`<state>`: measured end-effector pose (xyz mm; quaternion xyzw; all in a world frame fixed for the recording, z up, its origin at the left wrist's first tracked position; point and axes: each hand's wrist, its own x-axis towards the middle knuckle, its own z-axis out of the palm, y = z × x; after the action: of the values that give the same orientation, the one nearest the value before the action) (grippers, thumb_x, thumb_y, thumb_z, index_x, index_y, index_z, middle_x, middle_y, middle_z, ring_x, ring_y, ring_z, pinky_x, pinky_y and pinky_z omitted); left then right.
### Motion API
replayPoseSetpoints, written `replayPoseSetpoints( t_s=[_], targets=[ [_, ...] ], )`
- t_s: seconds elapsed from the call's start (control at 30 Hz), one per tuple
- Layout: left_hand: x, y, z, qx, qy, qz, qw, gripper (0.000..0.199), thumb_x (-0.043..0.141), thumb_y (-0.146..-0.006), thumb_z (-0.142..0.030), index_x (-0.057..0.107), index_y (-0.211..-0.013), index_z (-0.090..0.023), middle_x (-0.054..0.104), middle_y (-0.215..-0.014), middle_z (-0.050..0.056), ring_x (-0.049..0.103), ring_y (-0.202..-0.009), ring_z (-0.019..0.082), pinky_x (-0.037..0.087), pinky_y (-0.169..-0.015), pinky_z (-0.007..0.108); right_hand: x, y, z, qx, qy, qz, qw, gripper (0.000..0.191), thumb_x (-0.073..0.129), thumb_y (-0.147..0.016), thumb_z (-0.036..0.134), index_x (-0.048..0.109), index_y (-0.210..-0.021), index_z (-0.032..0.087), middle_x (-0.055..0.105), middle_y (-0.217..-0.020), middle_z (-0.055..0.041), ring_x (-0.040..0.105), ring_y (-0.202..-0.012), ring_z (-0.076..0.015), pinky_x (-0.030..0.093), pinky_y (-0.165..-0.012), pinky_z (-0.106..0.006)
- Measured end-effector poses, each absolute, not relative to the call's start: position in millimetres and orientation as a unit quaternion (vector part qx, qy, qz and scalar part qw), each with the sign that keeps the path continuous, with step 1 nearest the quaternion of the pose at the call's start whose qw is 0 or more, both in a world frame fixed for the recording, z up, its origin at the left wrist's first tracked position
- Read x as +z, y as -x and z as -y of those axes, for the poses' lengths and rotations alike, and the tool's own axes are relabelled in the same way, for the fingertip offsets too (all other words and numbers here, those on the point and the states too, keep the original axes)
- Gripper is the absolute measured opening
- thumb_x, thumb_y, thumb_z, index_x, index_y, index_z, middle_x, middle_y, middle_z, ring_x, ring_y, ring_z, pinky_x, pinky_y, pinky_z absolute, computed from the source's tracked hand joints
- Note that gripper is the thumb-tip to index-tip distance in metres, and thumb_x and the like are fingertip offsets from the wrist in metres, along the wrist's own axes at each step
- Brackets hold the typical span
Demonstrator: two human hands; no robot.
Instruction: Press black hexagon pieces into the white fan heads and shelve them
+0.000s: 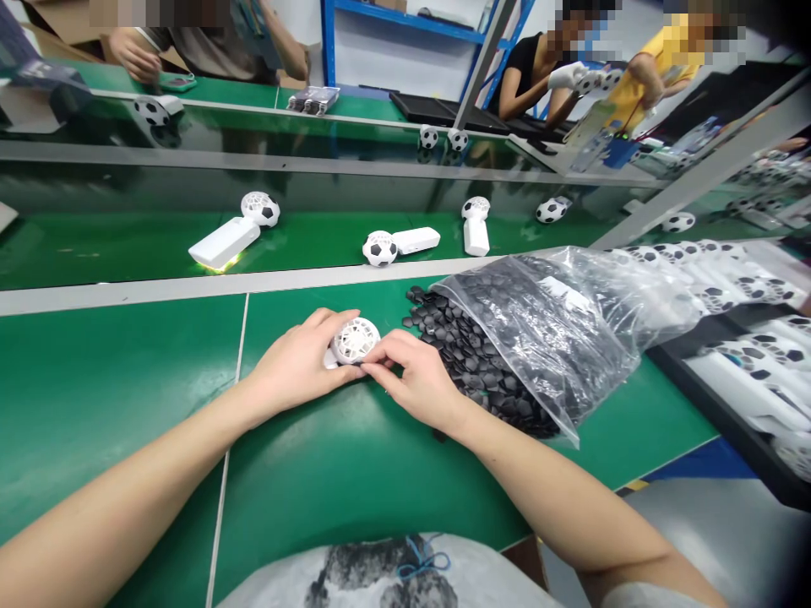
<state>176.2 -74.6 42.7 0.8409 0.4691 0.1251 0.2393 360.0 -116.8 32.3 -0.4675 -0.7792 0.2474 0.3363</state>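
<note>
White lattice ball head point(355, 341) held above bench, between hands, closer to left palm; white handle stub point(329, 359) points left. Left hand point(297, 361) curled around it; right hand point(415, 380) fingertips pressed together on near edge. Black hexagon patches point(456, 359) just right.

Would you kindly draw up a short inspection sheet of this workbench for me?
surface: glossy green bench mat, grey rail along its far edge.
job's things: white lattice ball-shaped fan head; loose black hexagonal patches spilling from a clear plastic bag.
clutter: black-edged tray of white ball-patterned fans at the right.
grippers: bare left hand wraps the fan head; bare right hand reaches its side.
cables: nothing seen.
surroundings: white handheld fan on a green belt beyond; co-worker in yellow shirt across it.
</note>
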Motion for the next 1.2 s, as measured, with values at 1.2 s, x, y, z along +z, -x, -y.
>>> replayPoseSetpoints(
  t_s=[1.2],
  targets=[
    [45, -174, 69, 0.117, -0.881, -0.434, 0.146, 0.075, 0.061, -0.067, -0.052, 0.036, -0.131, -0.024, 0.046, -0.129, 0.008, 0.039, -0.116, 0.031, 0.031, -0.096, 0.045, 41, -381, 97, 0.471, 0.483, 0.619, 0.401, 0.007, 0.058, -0.074, 0.020, 0.056, -0.080, 0.017, 0.058, -0.071, 0.0022, 0.054, -0.061, -0.0090, 0.046, -0.059, -0.023]
  ],
)
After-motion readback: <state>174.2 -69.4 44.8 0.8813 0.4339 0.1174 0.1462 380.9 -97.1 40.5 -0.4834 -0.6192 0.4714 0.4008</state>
